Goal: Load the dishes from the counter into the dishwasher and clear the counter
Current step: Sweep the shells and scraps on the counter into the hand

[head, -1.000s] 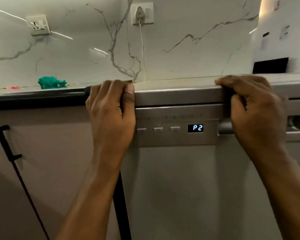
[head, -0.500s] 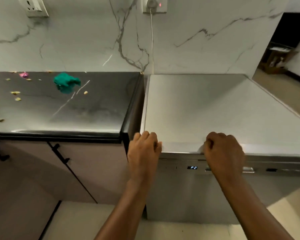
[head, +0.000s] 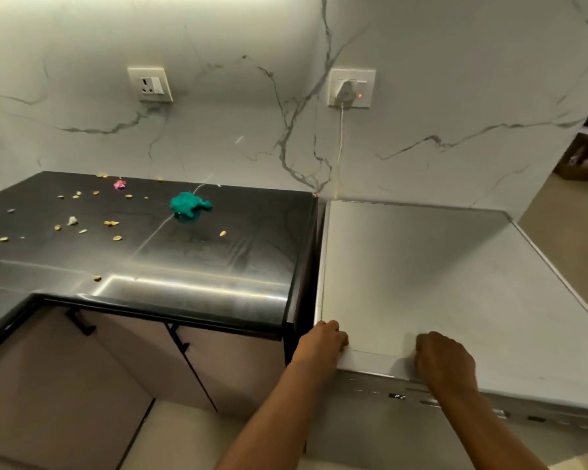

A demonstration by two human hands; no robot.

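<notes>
**Both hands on dishwasher front edge, counter littered**

Marble-veined wall (head: 218, 130) runs across the back, two sockets on it; the right socket (head: 351, 88) has a plug in it, red light on, white cord dropping behind the appliance. Black counter (head: 201, 266) fills the left side, cabinets (head: 123, 368) with black handles below. Dishwasher (head: 421, 283) stands just beside the counter's right edge, flat grey top bare, door closed, display (head: 397, 396) lit on the front panel, reading too small to be sure. No dishes visible on the counter. Left hand (head: 323, 339) sits at the front left corner of the dishwasher top, fingers curled over the edge, gripping it. Right hand (head: 445, 362) at the front edge further right, knuckles up, fingers bent down over the lip; can't tell what they catch underneath. Green cloth lump (head: 189, 205) lies on the counter toward its back edge, middle. Small pink scrap (head: 120, 184) near the back edge. Yellowish crumbs (head: 111, 223) scattered over the counter's left half.
</notes>
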